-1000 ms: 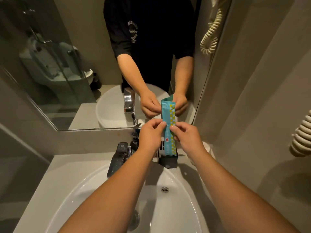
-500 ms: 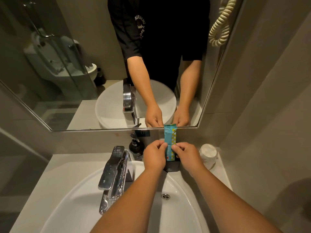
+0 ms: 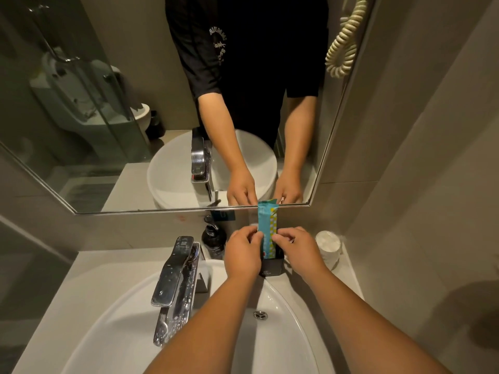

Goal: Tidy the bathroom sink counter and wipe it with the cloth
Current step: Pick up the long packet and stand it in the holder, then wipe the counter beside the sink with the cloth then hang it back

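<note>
A teal packet with yellow dots stands upright with its lower end inside a small black holder on the counter behind the basin. My left hand pinches the packet's left edge and my right hand pinches its right edge, both just above the holder's rim. The white basin fills the foreground under my forearms. No cloth is in view.
A chrome tap rises left of my left arm. A dark pump bottle stands behind it, beside the holder. A white wrapped cup sits at the counter's right corner against the wall. The mirror hangs directly above the counter's back edge.
Both hands have lowered the packet from mid-air in front of the mirror down into the black holder. The view has tilted down toward the basin.
</note>
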Available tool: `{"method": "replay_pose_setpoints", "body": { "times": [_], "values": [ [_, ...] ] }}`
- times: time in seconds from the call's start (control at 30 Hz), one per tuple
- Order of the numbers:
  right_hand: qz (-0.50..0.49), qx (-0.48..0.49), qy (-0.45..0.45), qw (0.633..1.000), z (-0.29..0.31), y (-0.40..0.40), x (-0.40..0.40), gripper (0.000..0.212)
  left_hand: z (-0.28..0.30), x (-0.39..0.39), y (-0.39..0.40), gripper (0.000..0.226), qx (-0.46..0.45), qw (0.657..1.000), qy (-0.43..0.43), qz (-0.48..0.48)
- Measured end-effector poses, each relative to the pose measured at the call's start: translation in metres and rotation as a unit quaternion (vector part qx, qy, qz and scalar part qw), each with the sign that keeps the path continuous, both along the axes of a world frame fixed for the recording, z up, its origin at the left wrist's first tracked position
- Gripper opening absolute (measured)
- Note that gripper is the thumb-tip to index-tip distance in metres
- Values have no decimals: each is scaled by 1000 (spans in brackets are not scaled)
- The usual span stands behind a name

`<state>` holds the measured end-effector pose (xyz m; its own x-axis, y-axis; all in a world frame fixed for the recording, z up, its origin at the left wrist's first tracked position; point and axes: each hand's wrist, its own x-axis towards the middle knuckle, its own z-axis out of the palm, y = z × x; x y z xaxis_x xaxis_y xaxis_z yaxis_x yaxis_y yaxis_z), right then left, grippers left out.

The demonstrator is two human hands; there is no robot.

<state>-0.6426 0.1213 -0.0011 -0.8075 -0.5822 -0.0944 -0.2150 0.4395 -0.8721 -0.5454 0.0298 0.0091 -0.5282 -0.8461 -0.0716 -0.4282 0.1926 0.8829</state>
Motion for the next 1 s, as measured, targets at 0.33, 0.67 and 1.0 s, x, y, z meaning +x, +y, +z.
{"method": "replay_pose_setpoints", "body": {
  "times": [0.33,0.67,1.0],
  "values": [
    [83,167,258,948,44,57,46,51,21,72,40,61,-283,917,-229,-163],
    [190,255,302,899,50,111,176,53,23,207,73,47,-367,843,-285,-270],
    [152,271,261,914,57,156,319,59,35,345,100,44,-388,856,-213,-265]
  ]
}}
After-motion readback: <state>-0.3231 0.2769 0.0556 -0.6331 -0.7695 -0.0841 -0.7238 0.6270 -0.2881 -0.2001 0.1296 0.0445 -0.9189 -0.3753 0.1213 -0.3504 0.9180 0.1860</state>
